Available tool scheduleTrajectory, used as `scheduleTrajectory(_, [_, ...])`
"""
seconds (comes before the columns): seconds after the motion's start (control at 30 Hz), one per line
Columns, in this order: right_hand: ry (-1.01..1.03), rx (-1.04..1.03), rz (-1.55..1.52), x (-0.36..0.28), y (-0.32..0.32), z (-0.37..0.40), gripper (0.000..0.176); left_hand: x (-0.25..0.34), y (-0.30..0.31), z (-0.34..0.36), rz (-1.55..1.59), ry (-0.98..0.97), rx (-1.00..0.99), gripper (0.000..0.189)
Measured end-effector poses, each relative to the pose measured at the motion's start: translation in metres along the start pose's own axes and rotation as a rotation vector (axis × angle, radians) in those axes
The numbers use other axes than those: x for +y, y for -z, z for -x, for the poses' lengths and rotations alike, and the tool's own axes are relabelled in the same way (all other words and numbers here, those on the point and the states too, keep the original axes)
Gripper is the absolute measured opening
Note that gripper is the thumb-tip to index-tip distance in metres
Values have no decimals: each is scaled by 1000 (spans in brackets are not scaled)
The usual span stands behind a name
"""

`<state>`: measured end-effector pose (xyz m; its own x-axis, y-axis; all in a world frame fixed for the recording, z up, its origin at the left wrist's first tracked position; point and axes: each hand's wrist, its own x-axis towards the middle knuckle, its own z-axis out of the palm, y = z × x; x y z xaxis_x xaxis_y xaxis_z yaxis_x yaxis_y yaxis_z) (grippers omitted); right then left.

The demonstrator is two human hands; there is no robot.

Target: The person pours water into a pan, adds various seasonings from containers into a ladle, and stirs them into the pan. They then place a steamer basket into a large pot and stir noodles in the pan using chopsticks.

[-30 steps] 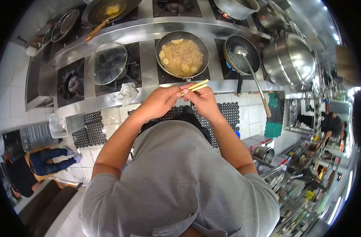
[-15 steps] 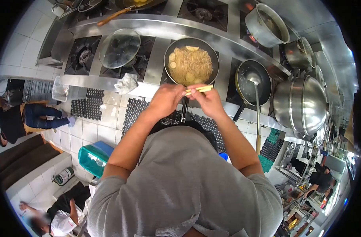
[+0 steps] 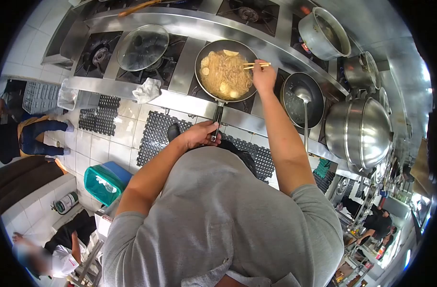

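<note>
A dark frying pan (image 3: 199, 67) on the front burner holds thin noodles (image 3: 224, 74) with several pale round slices. My right hand (image 3: 265, 77) is at the pan's right rim, closed on a pair of chopsticks (image 3: 256, 64) whose tips reach over the noodles. Nearer my body, my left hand (image 3: 199, 134) is wrapped round the end of the black pan handle (image 3: 218, 115).
Right of the pan sits a second pan (image 3: 290, 103) with a ladle (image 3: 304, 98), then a large domed steel pot (image 3: 359, 131). A glass lid (image 3: 143, 48) and a white cloth (image 3: 146, 91) are at left. Other people are at both sides.
My hands have parted. My left hand has moved down onto the pan handle, while my right hand has moved up to the pan's right side with the chopsticks over the noodles.
</note>
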<state>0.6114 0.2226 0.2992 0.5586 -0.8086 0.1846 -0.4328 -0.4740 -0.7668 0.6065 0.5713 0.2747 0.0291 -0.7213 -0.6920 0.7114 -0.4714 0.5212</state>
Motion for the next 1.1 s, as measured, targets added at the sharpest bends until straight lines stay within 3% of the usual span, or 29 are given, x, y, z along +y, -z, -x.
scheduleTrajectory(0.03, [10, -13, -28, 2, -15, 4, 23, 4, -8, 5, 135, -16, -67, 48])
scheduleTrajectory(0.1, [32, -53, -105, -10, -32, 12, 21, 5, -10, 11, 108, 20, -7, 39])
scheduleTrajectory(0.2, [-28, -285, -424, -59, -14, 31, 21, -8, 5, 7, 166, -10, -28, 32])
scheduleTrajectory(0.37, [44, -146, -251, -27, 1, 2, 19, -4, 8, 22, 171, -22, -29, 30])
scheduleTrajectory(0.47, [-59, -193, -175, 1, -22, 3, 19, -5, 10, 23, 177, -31, -42, 29])
scheduleTrajectory(0.57, [88, -288, -120, -33, -39, 27, 19, -5, 18, 20, 205, -33, -53, 30])
scheduleTrajectory(0.6, [45, -359, -191, -59, -31, 35, 20, -6, 20, 20, 211, -18, -57, 31])
scheduleTrajectory(0.73, [193, -264, -88, -67, -1, 21, 22, -1, 19, 26, 187, -7, -49, 32])
scheduleTrajectory(0.87, [177, -161, 45, 7, 16, -6, 19, 3, 18, 31, 166, -24, -47, 32])
scheduleTrajectory(0.97, [-150, -300, -336, 19, 3, 12, 20, 1, 17, 29, 159, -23, -44, 33])
scheduleTrajectory(1.1, [-111, -396, -421, -47, -16, 52, 20, 1, 19, 26, 127, -22, -15, 36])
